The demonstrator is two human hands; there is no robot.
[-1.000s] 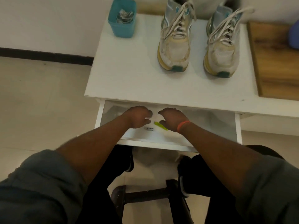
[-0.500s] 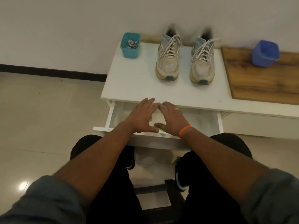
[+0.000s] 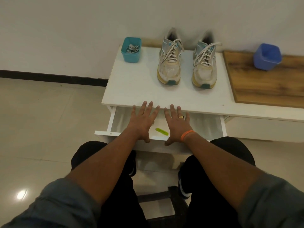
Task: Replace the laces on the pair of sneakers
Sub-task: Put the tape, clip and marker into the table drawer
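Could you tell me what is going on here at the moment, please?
A seated person holds the left hand and the right hand, both flat and holding nothing, over an open drawer with a small green tool in it. The two sneakers on the white table are still laced, beside a teal bin holding what look like laces.

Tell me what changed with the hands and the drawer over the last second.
Both hands came up out of the drawer with fingers uncurled: the left hand and right hand now spread flat above it, fingertips at the white table edge, holding nothing. The green item stays in the open drawer. The sneakers and teal bin are unmoved.
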